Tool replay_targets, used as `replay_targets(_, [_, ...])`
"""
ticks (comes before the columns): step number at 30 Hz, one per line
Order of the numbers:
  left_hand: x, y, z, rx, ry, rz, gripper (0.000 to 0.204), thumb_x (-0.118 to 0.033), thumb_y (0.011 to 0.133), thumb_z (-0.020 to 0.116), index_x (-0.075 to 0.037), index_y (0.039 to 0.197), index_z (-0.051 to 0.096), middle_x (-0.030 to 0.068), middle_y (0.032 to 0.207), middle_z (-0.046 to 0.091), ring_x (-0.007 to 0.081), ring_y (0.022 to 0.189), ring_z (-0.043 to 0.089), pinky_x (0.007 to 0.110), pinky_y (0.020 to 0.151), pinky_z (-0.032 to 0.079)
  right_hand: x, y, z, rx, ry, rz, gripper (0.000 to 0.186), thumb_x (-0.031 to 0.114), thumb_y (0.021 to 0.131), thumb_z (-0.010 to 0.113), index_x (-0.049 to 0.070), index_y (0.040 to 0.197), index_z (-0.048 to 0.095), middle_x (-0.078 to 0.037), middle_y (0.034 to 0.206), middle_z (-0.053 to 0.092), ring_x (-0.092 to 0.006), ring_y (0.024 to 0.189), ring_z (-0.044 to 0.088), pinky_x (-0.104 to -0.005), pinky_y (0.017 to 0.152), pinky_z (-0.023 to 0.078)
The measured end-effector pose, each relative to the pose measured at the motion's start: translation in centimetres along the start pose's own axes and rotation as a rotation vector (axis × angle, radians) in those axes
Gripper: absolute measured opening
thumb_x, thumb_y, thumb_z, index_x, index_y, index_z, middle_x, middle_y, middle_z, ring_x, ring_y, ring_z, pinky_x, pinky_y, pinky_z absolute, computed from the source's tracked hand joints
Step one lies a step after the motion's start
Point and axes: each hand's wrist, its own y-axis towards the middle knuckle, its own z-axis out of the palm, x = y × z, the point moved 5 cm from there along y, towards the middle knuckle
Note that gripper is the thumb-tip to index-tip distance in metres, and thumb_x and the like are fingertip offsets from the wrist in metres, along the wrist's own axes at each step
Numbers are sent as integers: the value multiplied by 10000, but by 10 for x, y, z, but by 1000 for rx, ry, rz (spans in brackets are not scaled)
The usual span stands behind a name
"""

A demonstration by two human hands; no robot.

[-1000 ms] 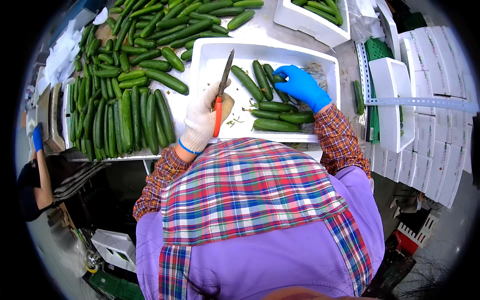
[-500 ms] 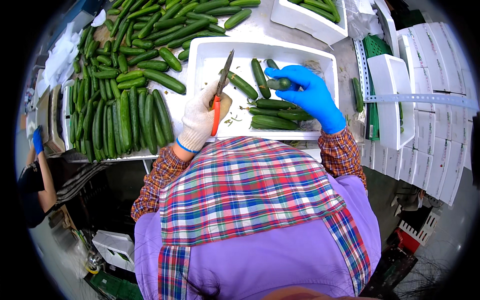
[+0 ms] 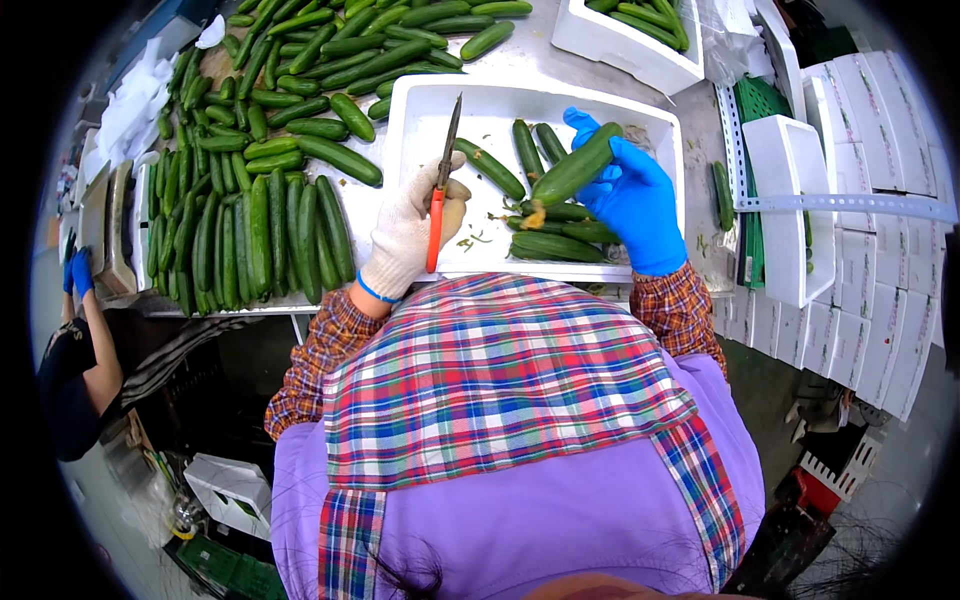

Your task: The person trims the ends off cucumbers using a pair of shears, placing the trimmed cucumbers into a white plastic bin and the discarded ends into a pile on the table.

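Observation:
My left hand, in a white knit glove, is closed on long-bladed shears with red-orange handles, held upright at the left inside of a white foam box. My right hand, in a blue glove, grips a cucumber at a slant over the box, with a yellowed tip at its lower end. More cucumbers lie beneath it among small green trimmings.
Piled cucumbers cover the table's left and back. Another foam box of cucumbers stands at the back right, near a green crate and stacked white cartons. At the left edge is a co-worker's blue-gloved hand.
My right hand has picked a cucumber up from the box and turned it lengthways into a slanted position. My left hand stays nearly where it was with the shears. The co-worker's hands have shifted.

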Motion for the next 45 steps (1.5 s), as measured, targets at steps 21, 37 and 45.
replay_targets(21, [-39, -59, -33, -82, -129, -317, 555, -42, 842, 633, 10, 1344, 404, 94, 993, 607, 149, 844, 602, 276, 754, 494, -72, 24, 29, 59, -740, 108, 475, 9, 796, 461, -21, 1267, 514, -150, 1324, 539, -199, 1178, 532, -284, 886, 466])
replay_targets(37, [212, -366, -66, -1303, -866, -530, 320, -78, 856, 650, -87, 1149, 521, 63, 844, 573, 203, 659, 573, 336, 572, 512, -82, 38, -10, -168, -613, 295, 565, 4, 873, 505, -11, 1422, 372, -66, 1169, 578, -152, 892, 559, -274, 839, 460])
replay_targets(45, [357, -358, -59, -1357, -958, -836, 112, -163, 883, 643, -71, 905, 582, 72, 699, 563, 236, 583, 550, 372, 484, 468, -78, 37, -6, -132, -677, 293, 544, 13, 876, 503, -2, 1409, 398, -72, 1211, 582, -144, 906, 573, -269, 841, 472])
